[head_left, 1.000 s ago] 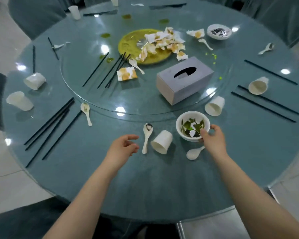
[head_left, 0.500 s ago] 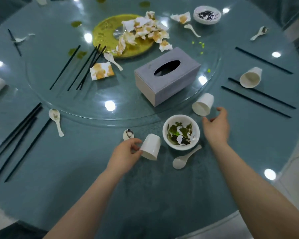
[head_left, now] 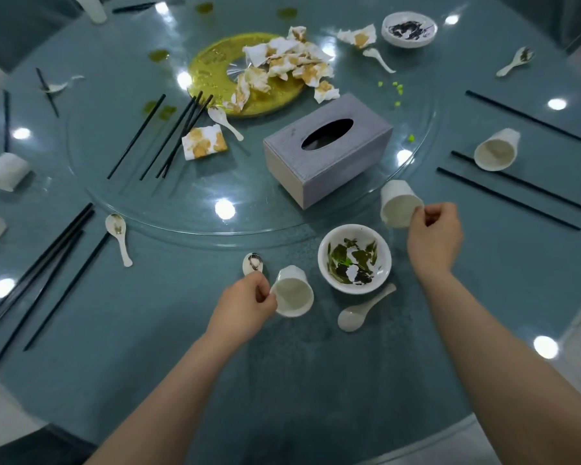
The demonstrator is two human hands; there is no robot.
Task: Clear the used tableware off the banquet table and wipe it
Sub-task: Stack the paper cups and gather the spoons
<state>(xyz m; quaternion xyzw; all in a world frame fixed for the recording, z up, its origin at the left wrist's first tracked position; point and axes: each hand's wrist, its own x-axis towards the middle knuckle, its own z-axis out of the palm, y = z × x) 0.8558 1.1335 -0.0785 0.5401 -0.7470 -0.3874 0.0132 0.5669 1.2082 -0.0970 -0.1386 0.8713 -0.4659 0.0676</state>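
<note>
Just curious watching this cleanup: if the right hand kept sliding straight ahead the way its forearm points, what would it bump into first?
Probably the paper cup the right hand already pinches; beyond it, the tissue box.

Right hand [head_left: 434, 237] now pinches, seemingly, the far cup [head_left: 398, 204].

Single head-worn wide-angle view, looking forward and steeply down from close above the near edge of the round worktop [head_left: 168, 357]; both forearms enter from the bottom edge.
</note>
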